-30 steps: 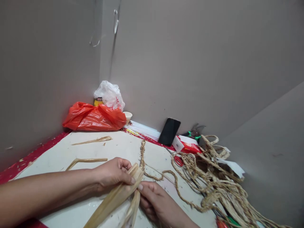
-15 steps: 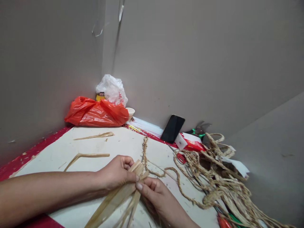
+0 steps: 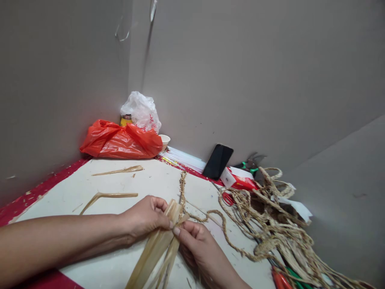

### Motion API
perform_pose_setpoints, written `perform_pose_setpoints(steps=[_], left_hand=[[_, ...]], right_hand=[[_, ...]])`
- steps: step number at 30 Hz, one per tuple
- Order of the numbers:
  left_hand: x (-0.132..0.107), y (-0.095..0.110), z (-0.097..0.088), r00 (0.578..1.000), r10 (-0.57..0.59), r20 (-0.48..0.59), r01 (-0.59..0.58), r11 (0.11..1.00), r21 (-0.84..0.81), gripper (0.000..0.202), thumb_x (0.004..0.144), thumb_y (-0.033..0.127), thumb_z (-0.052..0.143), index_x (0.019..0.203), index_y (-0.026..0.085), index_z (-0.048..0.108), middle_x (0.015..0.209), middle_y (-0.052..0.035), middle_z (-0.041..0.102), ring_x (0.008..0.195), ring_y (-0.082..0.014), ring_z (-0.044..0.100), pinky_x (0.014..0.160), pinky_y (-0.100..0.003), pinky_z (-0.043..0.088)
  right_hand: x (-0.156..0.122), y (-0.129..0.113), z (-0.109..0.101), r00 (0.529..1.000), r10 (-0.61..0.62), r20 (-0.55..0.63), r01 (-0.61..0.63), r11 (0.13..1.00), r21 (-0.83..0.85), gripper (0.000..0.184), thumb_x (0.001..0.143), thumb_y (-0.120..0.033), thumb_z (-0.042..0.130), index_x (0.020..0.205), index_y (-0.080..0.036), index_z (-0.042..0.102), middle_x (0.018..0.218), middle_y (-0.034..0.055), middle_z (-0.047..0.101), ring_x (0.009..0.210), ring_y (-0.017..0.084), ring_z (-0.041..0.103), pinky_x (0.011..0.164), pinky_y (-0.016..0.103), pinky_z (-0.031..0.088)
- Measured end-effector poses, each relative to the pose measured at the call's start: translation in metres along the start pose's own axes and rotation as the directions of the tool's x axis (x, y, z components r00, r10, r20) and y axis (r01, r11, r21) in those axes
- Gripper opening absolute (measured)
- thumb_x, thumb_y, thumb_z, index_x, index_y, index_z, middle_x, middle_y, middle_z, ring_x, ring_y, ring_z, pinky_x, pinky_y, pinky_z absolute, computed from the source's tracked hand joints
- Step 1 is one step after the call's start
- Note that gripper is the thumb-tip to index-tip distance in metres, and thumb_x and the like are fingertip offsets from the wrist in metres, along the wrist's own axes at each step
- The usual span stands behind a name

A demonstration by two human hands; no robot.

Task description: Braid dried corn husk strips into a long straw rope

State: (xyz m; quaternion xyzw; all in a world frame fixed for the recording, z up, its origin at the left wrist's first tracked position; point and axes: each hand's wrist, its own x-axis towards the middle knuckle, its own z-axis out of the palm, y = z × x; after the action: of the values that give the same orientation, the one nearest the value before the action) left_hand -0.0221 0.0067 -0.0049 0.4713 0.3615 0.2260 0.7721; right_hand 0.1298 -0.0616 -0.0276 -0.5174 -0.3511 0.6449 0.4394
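My left hand [image 3: 147, 216] pinches a bundle of dried, straw-coloured leaf strips [image 3: 150, 253] near its upper end. My right hand [image 3: 197, 241] grips the same strips from the other side, thumb against the strips. The two thumbs almost meet at the crossing point. Above the hands the strip ends stick up, and the long tails hang down toward me. A braided cord [image 3: 183, 188] of the same fibre lies just behind the strips and winds off to the right. Where the strips cross, the fingers hide part of them.
A pile of braided cord [image 3: 270, 228] covers the right side, with red-handled scissors [image 3: 227, 198] and red-handled pliers [image 3: 279, 277] by it. A phone [image 3: 218, 161] leans at the wall. A red plastic bag [image 3: 120, 140] sits at the back. Loose leaf strips [image 3: 117, 195] lie left.
The wide strip's tail below my left hand has swung to the right and hangs more steeply. Both hands keep their pinch at nearly the same place.
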Motion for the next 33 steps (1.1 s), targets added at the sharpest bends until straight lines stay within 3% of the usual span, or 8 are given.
perform_pose_setpoints(steps=[4, 7, 13, 22, 33], left_hand=[[0.001, -0.002, -0.001, 1.000, 0.007, 0.021, -0.007, 1.000, -0.028, 0.020, 0.051, 0.014, 0.068, 0.064, 0.014, 0.052, 0.056, 0.0023, 0.058, 0.049, -0.0084, 0.048, 0.053, -0.022, 0.035], [0.001, -0.001, -0.001, 1.000, 0.006, 0.031, -0.005, 0.999, -0.035, 0.021, 0.051, 0.014, 0.068, 0.065, 0.014, 0.053, 0.058, 0.0014, 0.060, 0.051, -0.0089, 0.050, 0.055, -0.022, 0.036], [0.000, 0.000, 0.001, 1.000, -0.001, 0.025, 0.003, 0.999, -0.045, 0.021, 0.050, 0.012, 0.067, 0.063, 0.014, 0.051, 0.059, 0.0016, 0.060, 0.052, -0.0089, 0.050, 0.055, -0.022, 0.036], [-0.006, 0.006, 0.004, 1.000, -0.008, 0.008, 0.008, 1.000, -0.022, 0.020, 0.049, 0.012, 0.067, 0.063, 0.014, 0.052, 0.059, 0.0011, 0.061, 0.052, -0.0091, 0.050, 0.054, -0.022, 0.037], [-0.029, 0.012, 0.012, 0.986, -0.078, 0.145, 0.074, 0.997, 0.033, 0.019, 0.050, 0.013, 0.068, 0.064, 0.013, 0.055, 0.059, 0.0029, 0.056, 0.052, -0.0064, 0.044, 0.051, -0.019, 0.031]], right_hand=[[0.000, -0.002, 0.001, 1.000, 0.016, 0.008, -0.017, 0.999, 0.035, 0.037, 0.061, -0.038, 0.079, 0.056, -0.015, 0.051, 0.038, -0.0110, 0.032, 0.036, 0.002, 0.017, 0.038, 0.018, 0.014], [-0.001, -0.006, 0.004, 0.998, 0.011, 0.055, -0.016, 0.995, 0.099, 0.034, 0.059, -0.036, 0.081, 0.056, -0.014, 0.054, 0.039, -0.0105, 0.034, 0.036, 0.002, 0.018, 0.038, 0.018, 0.018], [-0.002, -0.008, 0.006, 0.989, -0.031, 0.142, 0.004, 0.982, 0.190, 0.024, 0.061, -0.030, 0.080, 0.069, -0.013, 0.066, 0.051, -0.0035, 0.054, 0.046, 0.008, 0.044, 0.052, 0.020, 0.038], [-0.006, -0.009, 0.005, 0.980, -0.051, 0.192, 0.016, 0.983, 0.181, 0.019, 0.068, -0.027, 0.076, 0.079, -0.013, 0.070, 0.065, 0.0018, 0.064, 0.057, 0.012, 0.056, 0.062, 0.023, 0.043], [-0.004, -0.003, 0.005, 0.984, -0.036, 0.176, 0.038, 0.999, -0.006, 0.030, 0.070, -0.038, 0.073, 0.080, -0.010, 0.069, 0.065, 0.0024, 0.065, 0.060, 0.013, 0.055, 0.058, 0.022, 0.040]])
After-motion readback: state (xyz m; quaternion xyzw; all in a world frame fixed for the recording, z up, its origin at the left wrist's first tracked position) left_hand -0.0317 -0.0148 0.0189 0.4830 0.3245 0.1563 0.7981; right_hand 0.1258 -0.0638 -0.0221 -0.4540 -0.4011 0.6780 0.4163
